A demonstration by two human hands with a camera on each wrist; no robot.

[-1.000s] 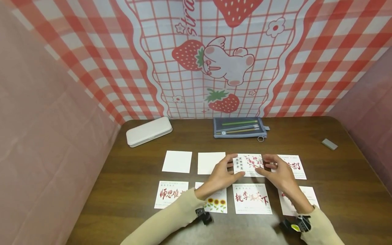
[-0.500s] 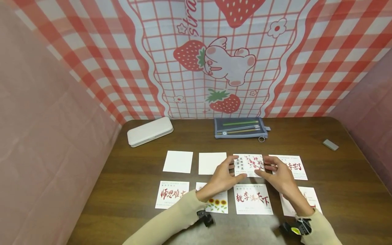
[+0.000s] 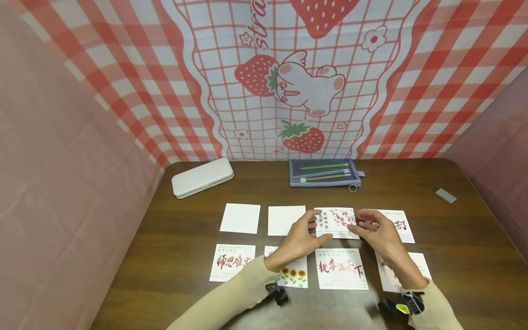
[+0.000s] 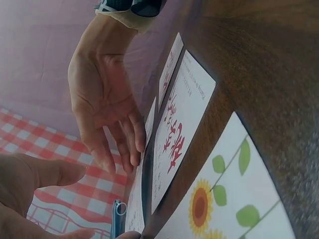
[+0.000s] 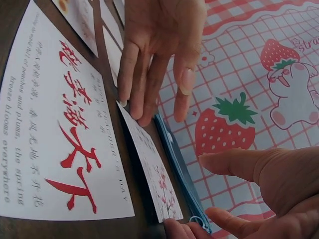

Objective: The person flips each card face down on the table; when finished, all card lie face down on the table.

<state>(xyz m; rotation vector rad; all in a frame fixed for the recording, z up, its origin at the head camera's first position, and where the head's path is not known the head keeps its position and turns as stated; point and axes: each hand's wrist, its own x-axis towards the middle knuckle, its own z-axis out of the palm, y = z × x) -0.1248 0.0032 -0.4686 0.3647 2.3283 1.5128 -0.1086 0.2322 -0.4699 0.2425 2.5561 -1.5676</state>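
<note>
A white card with pink blossom and dark lettering (image 3: 336, 222) lies in the back row between my two hands. My left hand (image 3: 301, 236) is at its left end, fingers fairly straight; in the right wrist view the left fingertips (image 5: 144, 119) meet the card's end. My right hand (image 3: 381, 233) is at the other end, fingers slightly bent, thumb (image 5: 224, 164) raised away from the card. A dark shadow runs along the card's near edge in the right wrist view. My right hand partly covers a red-lettered card (image 3: 400, 227) behind it.
Two blank cards (image 3: 240, 218) continue the back row leftward. In front lie a red-lettered card (image 3: 342, 270), a sunflower card (image 3: 294, 275) and others, partly under my forearms. Along the back stand a white case (image 3: 202, 178) and a pencil pouch (image 3: 323, 173); a grey eraser-like block (image 3: 445, 195) lies right.
My right hand has shifted slightly right and its thumb has drawn toward its fingers. The left hand and the blossom card look nearly unchanged.
</note>
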